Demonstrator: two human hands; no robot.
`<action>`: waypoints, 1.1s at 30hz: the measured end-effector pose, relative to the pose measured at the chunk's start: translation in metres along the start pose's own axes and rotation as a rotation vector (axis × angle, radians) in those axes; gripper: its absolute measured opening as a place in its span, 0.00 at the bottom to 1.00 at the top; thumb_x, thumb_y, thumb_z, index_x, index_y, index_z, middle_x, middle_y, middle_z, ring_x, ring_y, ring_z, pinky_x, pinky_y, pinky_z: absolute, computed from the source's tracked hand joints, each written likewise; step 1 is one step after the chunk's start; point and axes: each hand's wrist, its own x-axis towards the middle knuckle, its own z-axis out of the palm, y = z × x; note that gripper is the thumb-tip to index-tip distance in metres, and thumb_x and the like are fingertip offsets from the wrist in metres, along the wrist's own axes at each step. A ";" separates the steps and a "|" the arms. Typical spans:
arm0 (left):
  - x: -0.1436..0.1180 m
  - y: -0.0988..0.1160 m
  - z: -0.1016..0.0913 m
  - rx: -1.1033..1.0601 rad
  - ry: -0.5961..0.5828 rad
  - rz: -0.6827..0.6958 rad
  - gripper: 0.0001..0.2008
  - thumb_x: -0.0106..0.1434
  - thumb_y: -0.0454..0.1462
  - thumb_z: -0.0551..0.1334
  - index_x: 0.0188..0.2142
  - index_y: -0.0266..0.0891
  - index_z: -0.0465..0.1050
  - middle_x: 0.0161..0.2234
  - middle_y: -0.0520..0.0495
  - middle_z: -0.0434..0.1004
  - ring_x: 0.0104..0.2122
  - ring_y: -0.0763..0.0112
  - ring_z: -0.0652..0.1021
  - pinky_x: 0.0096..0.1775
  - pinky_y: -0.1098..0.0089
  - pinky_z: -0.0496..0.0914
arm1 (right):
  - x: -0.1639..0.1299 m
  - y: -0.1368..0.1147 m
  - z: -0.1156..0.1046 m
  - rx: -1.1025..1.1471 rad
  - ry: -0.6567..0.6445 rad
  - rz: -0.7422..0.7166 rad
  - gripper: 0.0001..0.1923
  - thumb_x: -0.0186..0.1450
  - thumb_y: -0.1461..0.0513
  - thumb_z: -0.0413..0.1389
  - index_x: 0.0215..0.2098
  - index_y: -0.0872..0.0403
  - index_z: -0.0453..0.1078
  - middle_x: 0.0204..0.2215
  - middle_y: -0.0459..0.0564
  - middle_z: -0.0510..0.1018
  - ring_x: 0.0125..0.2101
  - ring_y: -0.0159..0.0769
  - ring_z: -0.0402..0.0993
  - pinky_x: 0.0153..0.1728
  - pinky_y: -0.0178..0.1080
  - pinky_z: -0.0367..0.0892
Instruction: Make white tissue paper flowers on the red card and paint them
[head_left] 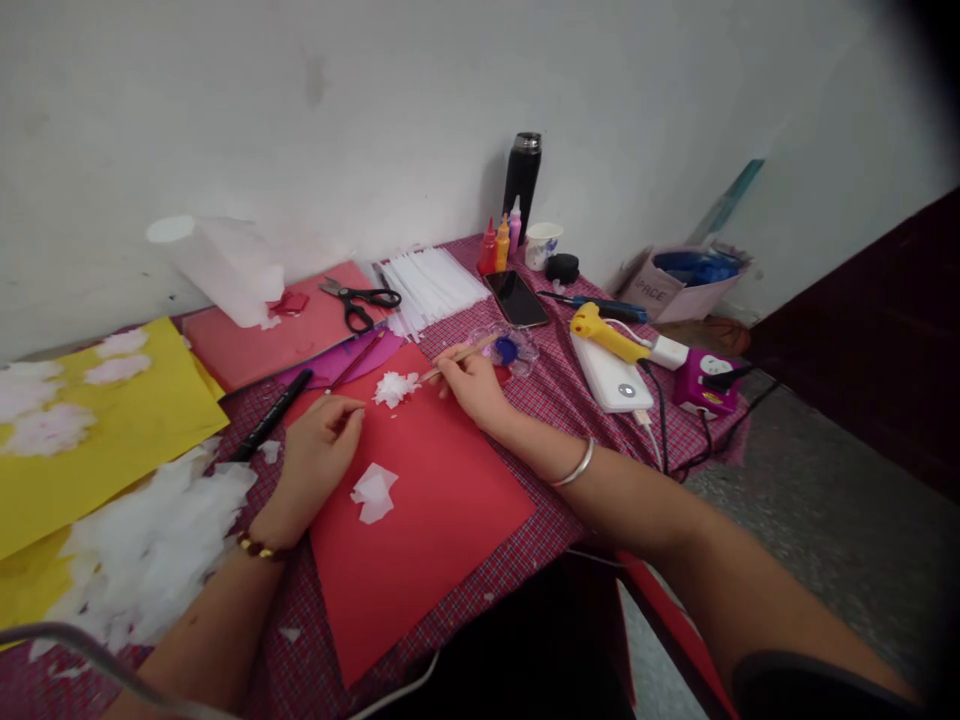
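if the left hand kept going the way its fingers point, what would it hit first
Most likely the small white paper clump on the red sheet. The left hand points up and right toward it, a short gap between them; depth is hard to judge from one view.

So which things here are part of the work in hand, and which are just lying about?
In use: right hand holding thin stick; left hand; white paper tuft; red sheet.
Lying about: scissors; phone; glue gun; black flask; marker.
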 end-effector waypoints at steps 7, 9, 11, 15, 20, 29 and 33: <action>-0.005 0.023 -0.015 -0.142 0.097 -0.119 0.06 0.61 0.40 0.62 0.34 0.45 0.77 0.34 0.50 0.78 0.35 0.63 0.76 0.39 0.68 0.67 | -0.001 -0.004 0.001 0.012 -0.046 0.045 0.06 0.65 0.65 0.50 0.29 0.54 0.64 0.21 0.42 0.75 0.16 0.24 0.66 0.19 0.28 0.61; -0.008 0.027 -0.019 -0.184 0.107 -0.166 0.05 0.59 0.40 0.63 0.33 0.45 0.78 0.34 0.50 0.79 0.36 0.63 0.77 0.40 0.68 0.67 | -0.002 -0.001 0.001 -0.059 -0.084 0.013 0.06 0.65 0.63 0.50 0.29 0.54 0.65 0.22 0.43 0.76 0.17 0.25 0.67 0.20 0.28 0.62; -0.014 0.026 -0.021 -0.185 0.071 -0.173 0.05 0.59 0.40 0.63 0.33 0.46 0.78 0.34 0.50 0.80 0.36 0.62 0.77 0.40 0.67 0.68 | -0.001 0.003 0.001 -0.131 -0.114 -0.030 0.07 0.66 0.62 0.50 0.30 0.54 0.66 0.24 0.44 0.77 0.18 0.25 0.67 0.21 0.29 0.62; -0.029 0.015 -0.019 -0.126 -0.026 -0.090 0.06 0.59 0.41 0.62 0.33 0.46 0.78 0.34 0.50 0.81 0.35 0.60 0.77 0.40 0.66 0.67 | 0.000 0.008 0.001 -0.226 -0.126 -0.073 0.08 0.66 0.62 0.51 0.30 0.54 0.68 0.25 0.46 0.78 0.22 0.28 0.70 0.24 0.30 0.64; -0.037 0.002 -0.013 -0.081 -0.094 -0.046 0.06 0.59 0.42 0.62 0.32 0.47 0.79 0.32 0.49 0.82 0.33 0.60 0.78 0.37 0.67 0.67 | -0.001 0.008 0.001 -0.232 -0.151 -0.108 0.09 0.67 0.61 0.51 0.31 0.53 0.70 0.28 0.48 0.79 0.25 0.30 0.73 0.26 0.32 0.67; -0.034 0.008 -0.015 -0.197 -0.085 -0.191 0.07 0.57 0.44 0.64 0.31 0.47 0.80 0.32 0.49 0.83 0.35 0.59 0.78 0.39 0.67 0.68 | -0.004 0.003 0.002 -0.158 -0.182 -0.064 0.07 0.67 0.61 0.52 0.32 0.53 0.70 0.31 0.49 0.79 0.29 0.32 0.76 0.27 0.32 0.69; -0.032 0.011 -0.025 -0.278 -0.156 -0.282 0.14 0.61 0.48 0.60 0.31 0.44 0.80 0.33 0.47 0.83 0.36 0.59 0.78 0.40 0.66 0.68 | -0.003 -0.006 0.000 0.013 -0.077 0.031 0.06 0.65 0.64 0.52 0.30 0.54 0.67 0.24 0.45 0.77 0.22 0.28 0.72 0.23 0.30 0.66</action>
